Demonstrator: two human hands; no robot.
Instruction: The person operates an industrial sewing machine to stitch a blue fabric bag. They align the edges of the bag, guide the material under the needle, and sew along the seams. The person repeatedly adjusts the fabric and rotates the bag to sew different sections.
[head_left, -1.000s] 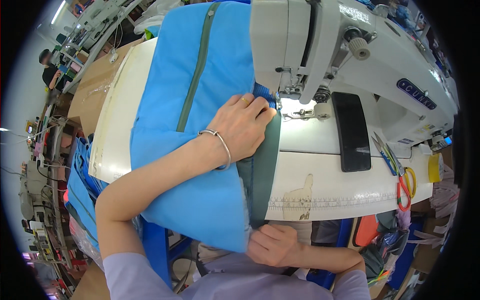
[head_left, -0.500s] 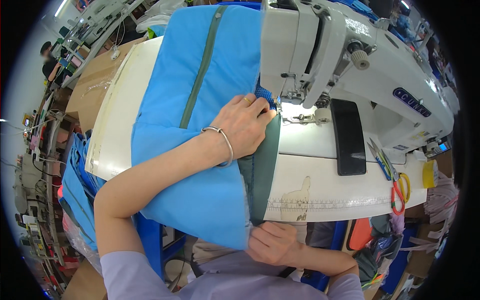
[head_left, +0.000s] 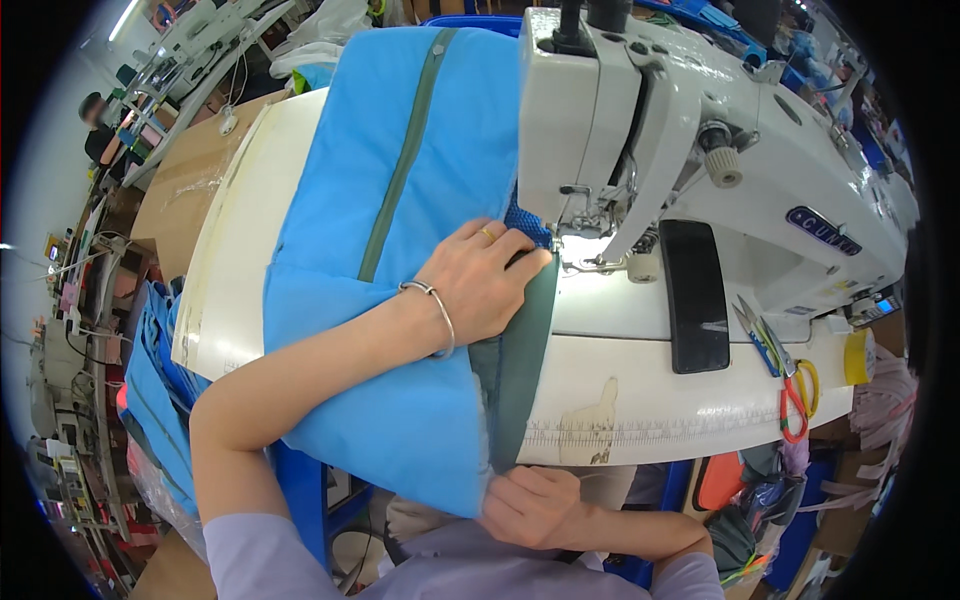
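A large padded light-blue fabric panel (head_left: 390, 390) with a dark green zipper strip (head_left: 405, 160) lies left of the white sewing machine (head_left: 575, 120). Along its right side runs a grey-green fabric strip (head_left: 527, 370); a bit of blue mesh (head_left: 526, 222) shows by the presser foot (head_left: 562, 240). My left hand (head_left: 482, 280), fingers bent, grips the layered edge close beside the foot; its thumb is mostly hidden. At the table's front edge, my right hand (head_left: 533, 507) is closed on the near end of the panel and strip.
On the machine bed lies a black phone (head_left: 697, 298), with red-and-yellow-handled scissors (head_left: 785, 375) to its right. A yellow tape roll (head_left: 858, 357) stands at the table's right end. Blue fabric pieces (head_left: 160, 390) hang at the left. Another person (head_left: 100, 130) is far back left.
The whole view has shifted, so machine, table and hands all appear slightly lower. Both hands keep their hold, with little visible movement against the machine.
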